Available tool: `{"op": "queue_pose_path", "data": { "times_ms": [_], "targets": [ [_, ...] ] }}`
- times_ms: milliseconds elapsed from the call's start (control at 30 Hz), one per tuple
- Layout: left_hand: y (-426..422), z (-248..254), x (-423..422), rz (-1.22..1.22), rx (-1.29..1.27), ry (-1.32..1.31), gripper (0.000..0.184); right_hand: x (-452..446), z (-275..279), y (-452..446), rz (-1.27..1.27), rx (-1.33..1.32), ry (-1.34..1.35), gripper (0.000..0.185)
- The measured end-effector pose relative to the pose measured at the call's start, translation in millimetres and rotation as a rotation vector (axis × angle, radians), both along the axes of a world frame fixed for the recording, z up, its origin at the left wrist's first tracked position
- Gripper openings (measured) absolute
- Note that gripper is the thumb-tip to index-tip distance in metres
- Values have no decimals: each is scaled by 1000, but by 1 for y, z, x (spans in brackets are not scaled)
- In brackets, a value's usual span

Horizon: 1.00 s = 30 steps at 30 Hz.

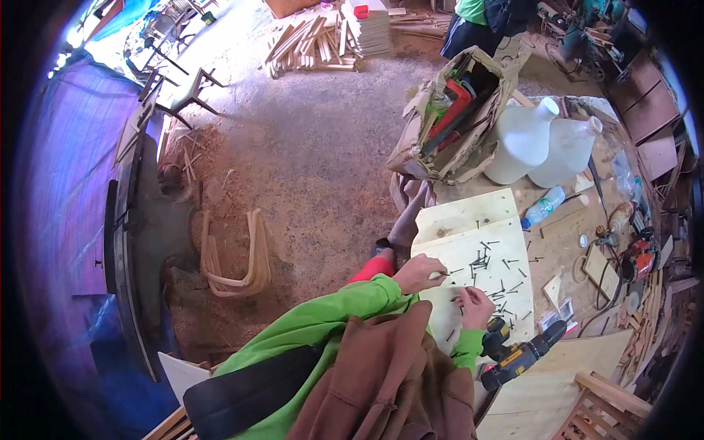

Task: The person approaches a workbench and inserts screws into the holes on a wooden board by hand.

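Observation:
Over a pale wooden board (433, 226) strewn with dark screws (480, 260), both my hands are close together. My left hand (420, 274) has thumb and fingers pinched around a small dark screw at the board's left side. Just below and to the right, my right hand (475, 306) is closed in a pinch. Something small and dark shows at its fingertips, too small to name. A yellow-and-black cordless drill (522, 356) lies beside my right wrist, its chuck pointing up and right.
Beyond the board stand a torn cardboard box (411, 155) holding a red tool and two white jugs (522, 143). A plastic bottle (544, 207) lies on the workbench (568, 242). Curved wooden pieces (257, 257) rest on the floor, left. Another person (477, 29) stands at the back.

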<state>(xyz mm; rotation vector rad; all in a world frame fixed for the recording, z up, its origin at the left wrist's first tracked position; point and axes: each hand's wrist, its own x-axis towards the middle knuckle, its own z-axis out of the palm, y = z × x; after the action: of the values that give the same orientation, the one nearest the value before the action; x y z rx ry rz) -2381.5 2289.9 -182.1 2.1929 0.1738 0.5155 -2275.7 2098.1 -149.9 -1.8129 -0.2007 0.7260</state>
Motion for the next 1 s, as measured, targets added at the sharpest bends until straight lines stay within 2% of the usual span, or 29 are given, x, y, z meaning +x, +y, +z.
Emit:
{"op": "queue_pose_path", "data": {
  "times_ms": [67,167,233,267,367,400,467,600,733,833,1000],
  "targets": [
    [0,2,-2,-14,-4,35,15,1,3,4,-1,-54,-31,14],
    [1,3,-1,-7,-52,32,11,0,-16,2,-93,144,78,24],
    [-1,2,-3,19,-81,57,13,-6,4,7,-175,166,214,25],
    [0,-2,-1,7,-129,81,14,-7,-6,2,-110,89,91,25],
    [0,7,3,14,-29,-2,12,-10,-23,-3,-97,151,21,20],
    [-1,14,2,24,-79,87,11,-11,-19,-3,-84,67,-60,19],
    [-1,15,3,13,-108,97,9,-13,-11,0,-34,-90,-212,16],
    [-2,10,2,-1,-99,108,8,-14,-1,6,7,-153,-526,12],
    [-2,9,4,11,-84,86,10,-8,4,16,24,-195,-499,14],
    [-2,9,3,12,-81,77,11,6,-8,28,-13,-239,-410,22],
    [-2,10,4,7,-79,71,11,26,4,53,219,-617,-292,30]
  ]
}}
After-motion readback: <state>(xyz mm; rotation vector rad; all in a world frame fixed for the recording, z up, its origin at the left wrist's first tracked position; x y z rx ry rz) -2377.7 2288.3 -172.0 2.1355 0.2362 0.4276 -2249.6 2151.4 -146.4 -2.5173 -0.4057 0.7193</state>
